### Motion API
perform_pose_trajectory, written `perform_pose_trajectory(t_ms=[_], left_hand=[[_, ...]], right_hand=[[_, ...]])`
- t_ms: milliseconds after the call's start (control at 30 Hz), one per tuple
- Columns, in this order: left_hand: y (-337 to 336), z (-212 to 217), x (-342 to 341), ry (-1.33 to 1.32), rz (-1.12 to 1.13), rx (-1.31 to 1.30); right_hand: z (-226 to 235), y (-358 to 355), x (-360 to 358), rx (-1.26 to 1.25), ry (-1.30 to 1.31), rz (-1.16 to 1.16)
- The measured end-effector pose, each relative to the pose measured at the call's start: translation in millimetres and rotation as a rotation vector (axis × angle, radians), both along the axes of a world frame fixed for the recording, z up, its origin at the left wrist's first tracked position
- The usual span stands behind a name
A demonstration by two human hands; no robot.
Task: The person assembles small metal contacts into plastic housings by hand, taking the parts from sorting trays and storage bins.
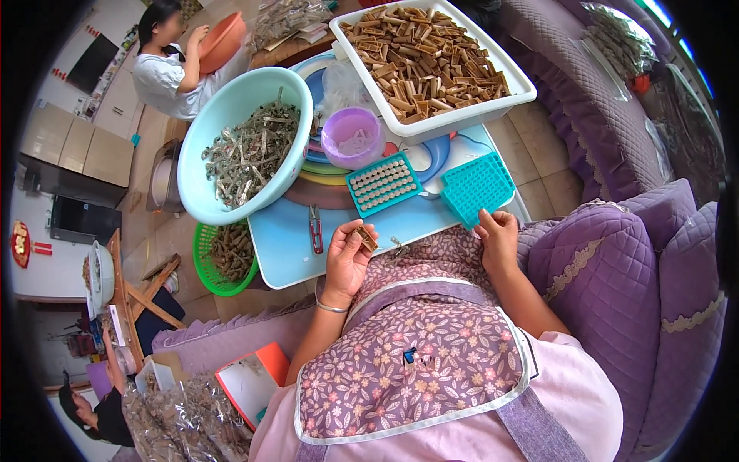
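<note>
My left hand (350, 262) is closed round a small brown-gold hollow casing (367, 240), held above my lap. My right hand (499, 240) has its thumb and fingers pressed together at the near edge of a teal grid tray (479, 189); anything between the fingertips is hidden. A second teal tray (382, 185), filled with rows of small pale round pieces, lies to its left. On the table's near side rest red-handled pliers (315, 229). A small metal piece (398, 246) shows near my left hand, over the floral apron (412, 354).
A white tub (523, 92) heaped with brown casings stands at the back. A tilted pale-blue basin (188, 181) holds metal strips, with a purple bowl (354, 154) beside it. Below left sits a green basket (202, 266). A purple sofa (608, 254) flanks me; two people are nearby.
</note>
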State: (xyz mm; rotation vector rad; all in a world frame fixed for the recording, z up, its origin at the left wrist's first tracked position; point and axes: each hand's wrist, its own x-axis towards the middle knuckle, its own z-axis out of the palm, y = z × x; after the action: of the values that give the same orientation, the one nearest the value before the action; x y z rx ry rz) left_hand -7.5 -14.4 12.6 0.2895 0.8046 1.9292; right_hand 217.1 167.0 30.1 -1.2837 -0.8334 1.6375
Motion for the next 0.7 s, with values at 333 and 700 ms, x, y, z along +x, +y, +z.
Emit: perform_pose_trajectory(t_ms=[333, 700], left_hand=[[1, 2, 4, -0.007, -0.02, 0.021], [1, 3, 2, 0.006, 0.0, -0.027]], right_hand=[[-27, 16, 6, 0.333, -0.236, 0.131], [38, 12, 1, 1.33, -1.0, 0.903]])
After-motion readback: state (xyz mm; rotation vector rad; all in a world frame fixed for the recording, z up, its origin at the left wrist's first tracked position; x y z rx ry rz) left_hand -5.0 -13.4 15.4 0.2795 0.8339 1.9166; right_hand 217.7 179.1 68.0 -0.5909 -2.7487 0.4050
